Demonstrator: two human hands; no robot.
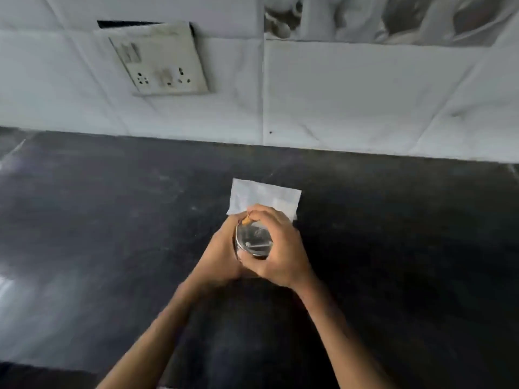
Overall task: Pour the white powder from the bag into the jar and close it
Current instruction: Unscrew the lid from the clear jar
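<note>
Gripping the jar [254,242] between left hand [222,256] and right hand [283,248]; fingers curl around its lid; bag [264,196] lies flat just behind.

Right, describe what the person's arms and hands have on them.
Nothing visible: both forearms are bare up to the picture's bottom edge, with no sleeves, watch or gloves. The left hand and right hand show no rings I can make out; the view is blurred.

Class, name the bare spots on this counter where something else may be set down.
The black counter is bare left of the left hand and right of the right hand. The middle is crowded: both hands grip the jar, the bag just behind.
</note>
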